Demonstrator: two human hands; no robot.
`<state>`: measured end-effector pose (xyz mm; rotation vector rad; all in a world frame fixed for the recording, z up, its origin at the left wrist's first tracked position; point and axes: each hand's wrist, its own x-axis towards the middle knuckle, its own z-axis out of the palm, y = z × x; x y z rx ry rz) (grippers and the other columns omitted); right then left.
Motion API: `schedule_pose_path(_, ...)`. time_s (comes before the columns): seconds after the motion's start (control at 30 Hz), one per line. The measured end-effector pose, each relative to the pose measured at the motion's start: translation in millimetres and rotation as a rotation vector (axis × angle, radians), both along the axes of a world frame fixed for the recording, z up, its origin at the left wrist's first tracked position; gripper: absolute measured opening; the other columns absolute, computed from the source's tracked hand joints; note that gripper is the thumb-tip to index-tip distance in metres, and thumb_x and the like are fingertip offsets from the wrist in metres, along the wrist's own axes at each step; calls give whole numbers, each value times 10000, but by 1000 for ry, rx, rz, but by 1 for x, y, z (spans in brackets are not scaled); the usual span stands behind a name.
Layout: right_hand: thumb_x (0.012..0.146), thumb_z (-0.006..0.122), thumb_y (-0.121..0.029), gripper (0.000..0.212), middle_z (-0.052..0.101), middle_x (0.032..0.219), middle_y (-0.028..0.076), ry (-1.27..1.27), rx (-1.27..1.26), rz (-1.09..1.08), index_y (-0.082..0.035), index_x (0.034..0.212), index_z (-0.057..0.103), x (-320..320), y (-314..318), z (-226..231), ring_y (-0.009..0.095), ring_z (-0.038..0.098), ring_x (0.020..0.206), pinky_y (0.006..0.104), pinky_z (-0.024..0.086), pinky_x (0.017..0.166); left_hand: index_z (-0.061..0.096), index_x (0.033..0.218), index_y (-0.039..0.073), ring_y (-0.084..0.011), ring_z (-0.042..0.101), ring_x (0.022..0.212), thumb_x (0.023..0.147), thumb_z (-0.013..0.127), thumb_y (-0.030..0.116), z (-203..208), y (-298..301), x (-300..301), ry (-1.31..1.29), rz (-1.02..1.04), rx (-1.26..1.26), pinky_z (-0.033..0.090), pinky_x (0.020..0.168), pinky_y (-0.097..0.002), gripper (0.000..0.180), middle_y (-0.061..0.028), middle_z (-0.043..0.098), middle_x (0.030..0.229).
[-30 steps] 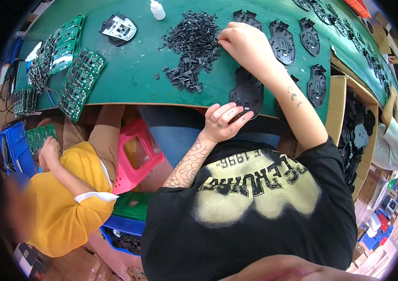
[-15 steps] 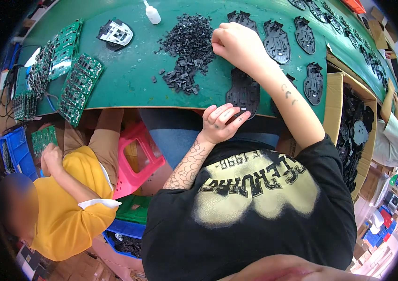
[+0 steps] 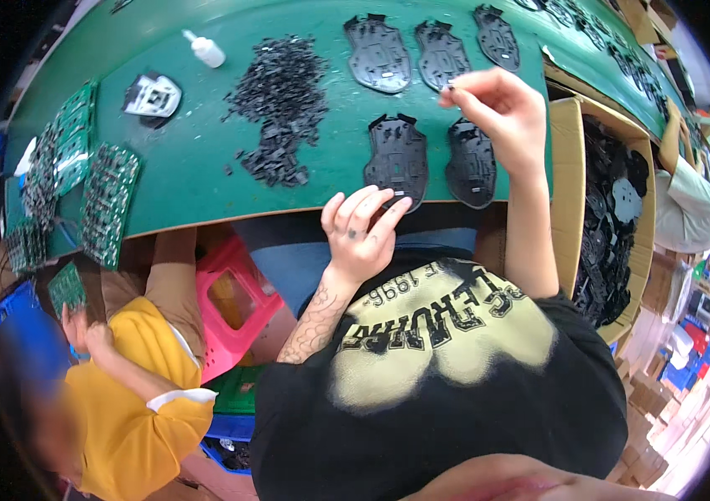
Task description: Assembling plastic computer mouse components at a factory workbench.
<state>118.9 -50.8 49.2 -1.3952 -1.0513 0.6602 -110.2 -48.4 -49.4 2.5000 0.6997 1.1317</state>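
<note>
My right hand [image 3: 497, 113] is raised over the green table [image 3: 204, 167] and pinches a small black plastic part [image 3: 448, 86] between thumb and fingertips. It hovers above a black mouse base plate [image 3: 470, 163]. My left hand [image 3: 361, 230] rests at the table's near edge, fingers spread. Its fingertips touch the near end of another black base plate [image 3: 396, 154]. A pile of small black parts [image 3: 275, 100] lies to the left of these plates.
More base plates [image 3: 380, 54] line the far side. A white bottle [image 3: 204, 50], a mouse shell [image 3: 152, 96] and green circuit boards [image 3: 104, 204] lie left. A cardboard box [image 3: 568, 167] of black parts stands right. A person in yellow [image 3: 133, 417] sits at the lower left.
My right hand has left the pile of small parts and moved right, over the base plates, with a small part pinched. My left hand has stayed on the near plate.
</note>
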Motion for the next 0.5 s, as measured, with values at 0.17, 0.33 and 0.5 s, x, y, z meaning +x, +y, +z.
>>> schedule_pose_path(0.17, 754, 687, 99, 217, 633, 792, 89, 270, -75, -165, -42, 736, 524, 6, -55, -18, 175, 645, 784, 281, 516, 780, 671, 1050, 120, -238, 533, 1068, 695, 585, 35, 15, -3, 4, -144, -60, -79, 323, 1026, -447, 375, -29, 602, 1089)
schedule_pose_path(0.33, 790, 664, 60, 216, 684, 891, 108, 271, -282, -271, 10, 1000, 648, 6, -91, -21, 146, 661, 818, 250, 514, 764, 653, 1070, 101, -227, 528, 1140, 675, 633, 78, 53, -1, 32, 144, -510, -165, 328, 1047, -481, 396, -51, 592, 1175)
schedule_pose_path(0.5, 814, 646, 66, 162, 704, 939, 142, 260, -276, -253, 30, 971, 670, 6, -108, -26, 159, 673, 874, 242, 516, 763, 602, 1186, 119, -258, 461, 1249, 723, 637, 107, 51, 2, 56, 306, -618, -77, 305, 1074, -500, 464, -86, 523, 1300)
